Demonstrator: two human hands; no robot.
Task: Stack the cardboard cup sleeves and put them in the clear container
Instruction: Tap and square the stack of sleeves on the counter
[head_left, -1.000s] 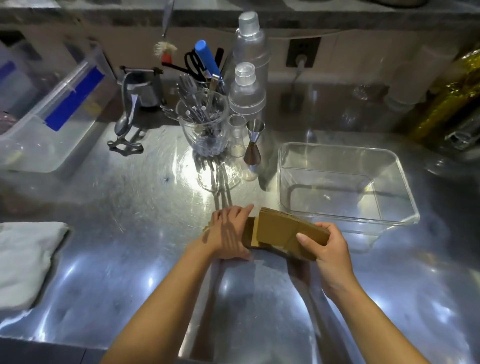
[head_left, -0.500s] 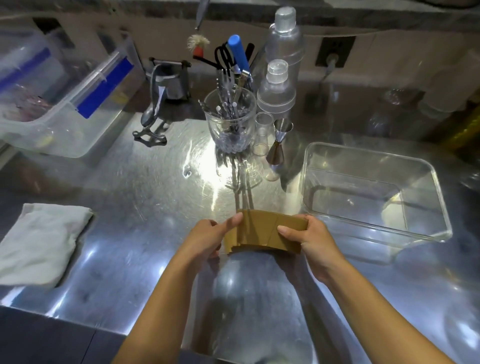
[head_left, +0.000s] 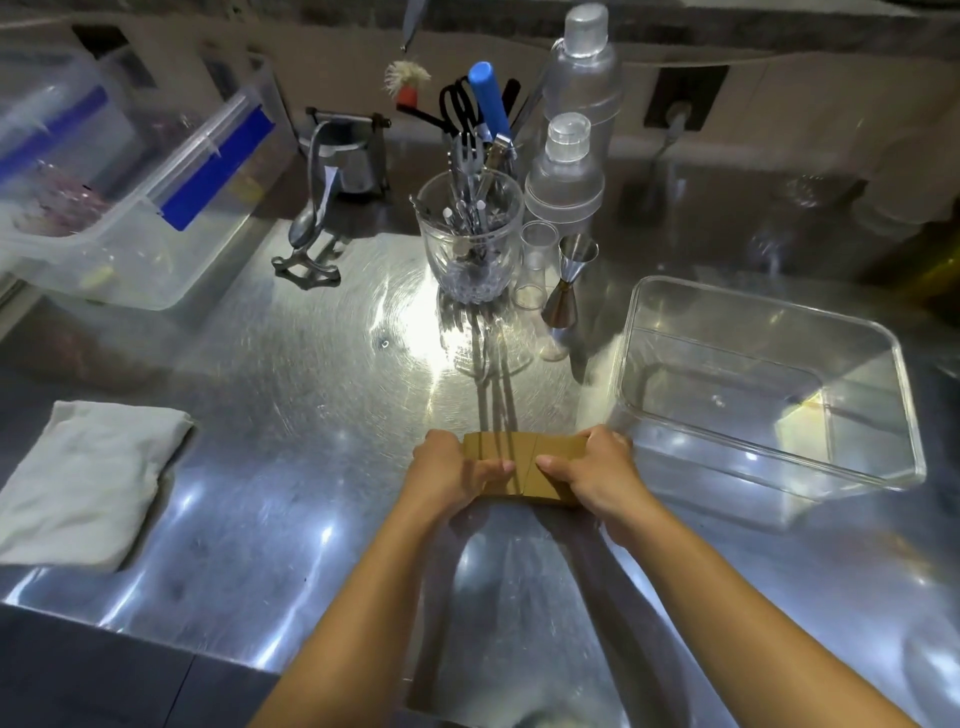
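A flat stack of brown cardboard cup sleeves (head_left: 524, 457) is held level just above the steel counter (head_left: 291, 415), in the middle of the head view. My left hand (head_left: 447, 475) grips its left end, thumb on top. My right hand (head_left: 595, 473) grips the right end the same way. The hands hide both ends of the stack. The clear container (head_left: 898, 415) stands to the right of my right hand, a hand's width away, with nothing inside it.
Behind the stack stand a glass of cutlery (head_left: 470, 244), two plastic shakers (head_left: 566, 171), a small clear cup (head_left: 535, 265) and a metal jigger (head_left: 569, 291). A folded white cloth (head_left: 88, 478) lies left. A lidded plastic box (head_left: 130, 208) sits at the back left.
The tilted stack has been squared up and turned level between both hands. My left hand went from resting flat beside it to gripping its left end.
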